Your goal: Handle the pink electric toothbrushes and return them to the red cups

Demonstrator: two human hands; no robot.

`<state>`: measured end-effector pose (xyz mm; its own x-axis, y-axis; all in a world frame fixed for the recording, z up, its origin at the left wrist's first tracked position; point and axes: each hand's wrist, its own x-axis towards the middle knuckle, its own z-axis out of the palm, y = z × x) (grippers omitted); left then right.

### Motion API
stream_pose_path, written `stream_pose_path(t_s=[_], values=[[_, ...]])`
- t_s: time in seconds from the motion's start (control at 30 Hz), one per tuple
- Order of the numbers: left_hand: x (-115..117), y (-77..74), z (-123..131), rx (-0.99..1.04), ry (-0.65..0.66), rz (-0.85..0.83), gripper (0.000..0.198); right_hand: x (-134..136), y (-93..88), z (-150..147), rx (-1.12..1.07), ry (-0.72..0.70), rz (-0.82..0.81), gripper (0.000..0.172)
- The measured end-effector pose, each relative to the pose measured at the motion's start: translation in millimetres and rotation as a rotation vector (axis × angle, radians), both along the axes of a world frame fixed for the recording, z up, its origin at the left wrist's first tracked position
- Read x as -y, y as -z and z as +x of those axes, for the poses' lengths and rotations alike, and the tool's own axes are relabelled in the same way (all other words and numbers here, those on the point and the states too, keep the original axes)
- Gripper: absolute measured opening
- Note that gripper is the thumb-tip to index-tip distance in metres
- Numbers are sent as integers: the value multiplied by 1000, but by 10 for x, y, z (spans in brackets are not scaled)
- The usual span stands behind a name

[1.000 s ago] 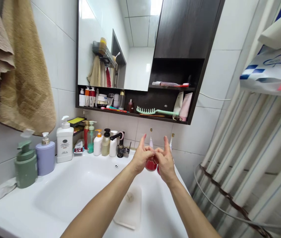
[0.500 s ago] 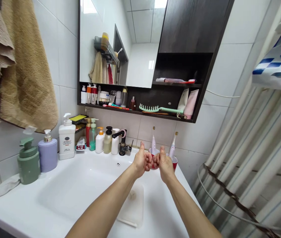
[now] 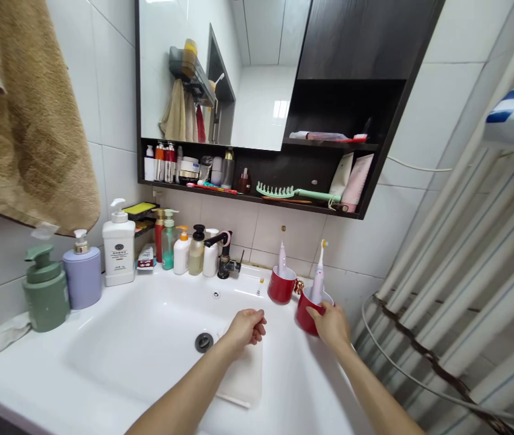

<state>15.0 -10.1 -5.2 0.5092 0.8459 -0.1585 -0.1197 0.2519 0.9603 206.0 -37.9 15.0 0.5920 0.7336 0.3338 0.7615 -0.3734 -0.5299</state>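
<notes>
My right hand (image 3: 333,325) is at the front red cup (image 3: 306,313), its thumb lying across the rim and its other fingers mostly hidden on the far right side. A white electric toothbrush (image 3: 319,275) stands tilted in that cup. Over the basin, my left hand (image 3: 245,329) has its fingers curled in, and nothing shows in them. Behind the front cup sits a second red cup (image 3: 281,287) holding a pinkish electric toothbrush (image 3: 282,258). A pale, flat translucent tray (image 3: 244,377) lies in the basin below my left hand.
A black faucet (image 3: 224,257) rises at the basin's back edge, with a drain (image 3: 203,342) below it. Several pump bottles (image 3: 196,254) line the left and back rim. Overhead hangs a dark mirror cabinet (image 3: 311,208); white pipes (image 3: 456,272) stand at the right.
My hands were close together in front of the cups. The right hand has moved right onto the front cup; the left has come down and left over the basin.
</notes>
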Motion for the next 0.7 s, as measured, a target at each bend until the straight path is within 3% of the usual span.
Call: stream_pose_path(t_s=[0.23, 0.4, 0.47, 0.6, 0.7], values=[[34, -69, 99, -147, -167, 245, 13, 462, 150, -475, 96, -159, -43, 22], [-17, -71, 213, -205, -266, 513, 37, 491, 367, -929, 58, -315, -45, 17], [-52, -11, 225, -235, -314, 535, 40, 460, 455, -1071, 18, -373, -40, 15], [-129, 135, 186, -278, -382, 518, 16, 363, 583, -1226, 20, -404, -88, 14], [-168, 125, 95, -95, -463, 487, 15, 287, 599, -1243, 143, -358, -170, 16]])
